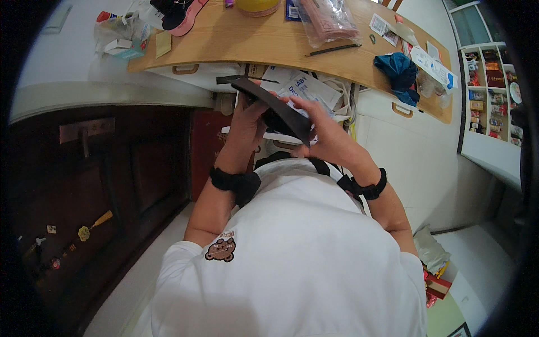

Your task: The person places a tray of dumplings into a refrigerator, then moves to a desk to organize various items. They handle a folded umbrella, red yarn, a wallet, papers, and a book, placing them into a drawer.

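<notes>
My left hand (pixel 251 113) and my right hand (pixel 322 130) are raised in front of my chest, with a dark, flat, slightly curved object (pixel 280 105) between them. Its exact kind cannot be told. The left fingers grip its left part from beneath; the right hand is at its right end, thumb and fingers apart around the edge. Below the hands, an open desk drawer (pixel 284 137) holds papers and printed plastic packaging (pixel 309 88). White cables (pixel 346 101) lie at the drawer's right side.
On the wooden desk (pixel 252 46) are a black pencil-like stick (pixel 334 49), a plastic bag with pink cloth (pixel 330 21), a blue cloth (pixel 398 73), a pink-soled shoe (pixel 187 19) and a tub (pixel 257 6). A dark door (pixel 147 168) stands left, a shelf unit (pixel 490 90) right.
</notes>
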### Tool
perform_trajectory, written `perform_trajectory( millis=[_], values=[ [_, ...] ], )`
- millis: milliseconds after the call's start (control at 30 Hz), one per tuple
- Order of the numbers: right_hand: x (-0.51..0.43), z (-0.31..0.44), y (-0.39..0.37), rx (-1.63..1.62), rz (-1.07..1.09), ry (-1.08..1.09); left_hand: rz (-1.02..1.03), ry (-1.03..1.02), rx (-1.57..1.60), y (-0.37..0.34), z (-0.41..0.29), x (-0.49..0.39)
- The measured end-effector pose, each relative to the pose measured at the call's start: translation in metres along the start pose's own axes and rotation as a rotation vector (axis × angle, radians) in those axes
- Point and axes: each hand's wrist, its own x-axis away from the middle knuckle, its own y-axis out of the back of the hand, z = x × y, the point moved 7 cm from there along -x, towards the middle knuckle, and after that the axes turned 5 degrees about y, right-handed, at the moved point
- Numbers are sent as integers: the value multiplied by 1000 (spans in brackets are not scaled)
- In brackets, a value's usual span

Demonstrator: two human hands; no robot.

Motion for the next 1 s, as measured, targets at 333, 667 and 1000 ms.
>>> perform_trajectory(
  millis=[333,667,1000],
  values=[
    [2,-7,14,-403,19,-239,306,-194,-881,-20,-14,33],
    [-15,25,0,-26,127,-265,-220,-226,-957,-26,-13,3],
    [-5,-48,48,-391,-226,-405,-15,332,-53,-5,0,14]
  ],
)
